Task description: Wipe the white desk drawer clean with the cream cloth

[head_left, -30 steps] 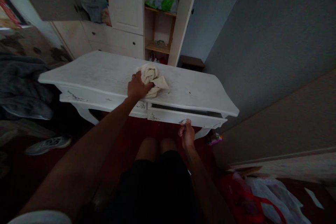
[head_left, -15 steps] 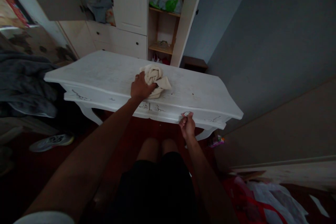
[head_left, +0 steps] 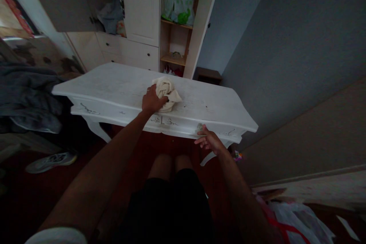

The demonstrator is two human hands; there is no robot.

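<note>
A white table with carved drawer fronts stands in front of me. My left hand grips a crumpled cream cloth on the tabletop, close to the front edge. On the right drawer front is a pale round knob. My right hand is beside that knob with its fingers apart, holding nothing.
Behind the table stands a wardrobe with an open compartment holding plastic bags. Dark clothing is heaped at the left, above a shoe. Bags lie at the lower right, beside the grey wall.
My right hand has let go of the drawer knob, opened its fingers and moved slightly down and right. My left hand still holds the cloth. The view has shifted a little.
</note>
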